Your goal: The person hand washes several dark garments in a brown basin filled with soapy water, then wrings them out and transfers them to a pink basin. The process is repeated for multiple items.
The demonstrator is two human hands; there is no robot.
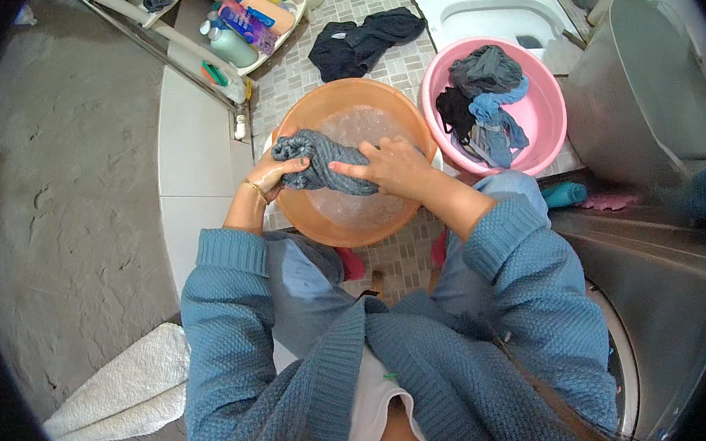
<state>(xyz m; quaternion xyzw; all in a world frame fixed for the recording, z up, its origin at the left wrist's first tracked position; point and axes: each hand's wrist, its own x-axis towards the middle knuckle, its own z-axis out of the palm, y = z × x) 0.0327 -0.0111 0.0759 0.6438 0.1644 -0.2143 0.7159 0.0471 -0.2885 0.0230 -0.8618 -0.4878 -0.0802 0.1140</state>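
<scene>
A bunched grey knit cloth [333, 162] is held over an orange plastic basin [313, 100] of sudsy water. My left hand [272, 169] grips the cloth's left end, its thumb on top. At the other end, my right hand [392, 167] closes around it with fingers spread over the fabric. Both hands look wet. A pink plastic basin [548, 118] stands just to the right, with a dark grey garment [486, 68], a black cloth [456, 110] and blue cloths [497, 116] inside. Beyond the orange basin, a black garment [365, 42] lies on the tiled floor.
A shelf rack [186, 39] with several bottles stands at the upper left. Behind the pink basin is a white squat toilet [472, 10]. At right stand a large grey container [609, 98] and a front-loading appliance [678, 318]. A white towel [130, 390] lies at the lower left.
</scene>
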